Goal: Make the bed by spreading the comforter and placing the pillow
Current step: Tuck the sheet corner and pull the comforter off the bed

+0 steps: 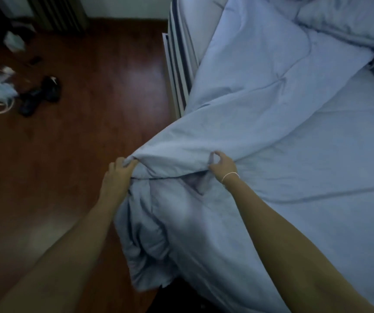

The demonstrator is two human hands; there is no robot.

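Nearest the camera, a loose bunch of the pale blue comforter (238,132) hangs off the bed's corner toward the wooden floor (80,154), at about 6 o'clock in the view. Just above it, the left hand (119,171) has its grip closed on a gathered peak of the fabric's edge at roughly 9 o'clock from the frame's centre. The right hand (221,164), with a thin band at the wrist, pinches the same edge between thumb and fingers slightly to the 3 o'clock side. The edge stretches taut between the two hands.

The comforter looks soft, quilted and bulky. It is likely light for its size but floppy, so it will sag and fold wherever it is unsupported. Holding it at the hem or corners, hands well apart, probably gives the best control, since a pinch in the middle would only bunch it.

Farther off, toward 1 o'clock, the comforter lies creased across the bed (204,23), leaving bare sheet at 3 o'clock. At 2 o'clock a puffy shape may be the pillow, though I cannot tell.
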